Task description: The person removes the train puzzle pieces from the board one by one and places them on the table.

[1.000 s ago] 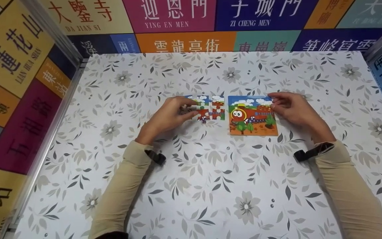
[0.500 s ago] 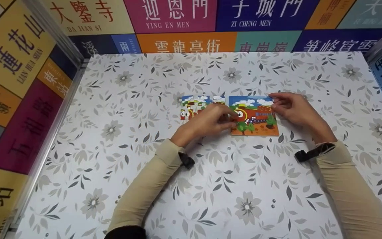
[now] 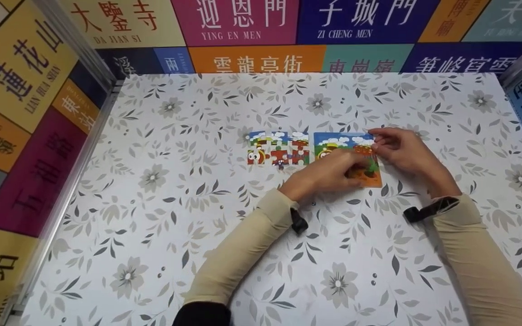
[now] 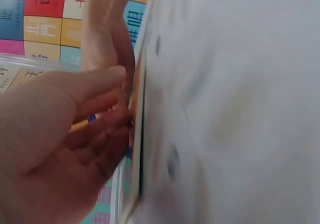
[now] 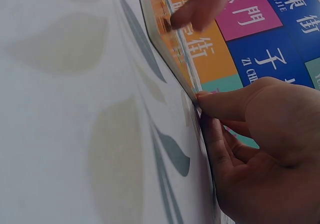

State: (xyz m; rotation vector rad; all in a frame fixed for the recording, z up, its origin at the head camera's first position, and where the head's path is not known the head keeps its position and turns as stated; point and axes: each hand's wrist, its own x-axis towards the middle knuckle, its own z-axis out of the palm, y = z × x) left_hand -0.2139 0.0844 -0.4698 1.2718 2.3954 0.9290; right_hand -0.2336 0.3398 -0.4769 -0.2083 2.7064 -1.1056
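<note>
Train picture board (image 3: pixel 347 139) flat on flowered table (image 3: pixel 152 226). Right hand (image 3: pixel 403 147) at board's upper right corner, thumb and finger pinching edge. Left hand (image 3: pixel 333 170) over board's middle, fingers bent, thumb apart from them; whether fingertips touch board, cannot tell. Left hand hides much of board's picture. Puzzle pieces (image 3: pixel 279 156) in two rows just left of board. Lettered wall panels (image 3: pixel 256 59) beyond board.

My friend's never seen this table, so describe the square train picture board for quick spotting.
On the white, flower-patterned table, find the beige-sleeved right hand. It pinches the edge of a flat, square board showing a red train under blue sky. Unlike the small, multicoloured jigsaw pieces on its left, it looks uncut.
</note>
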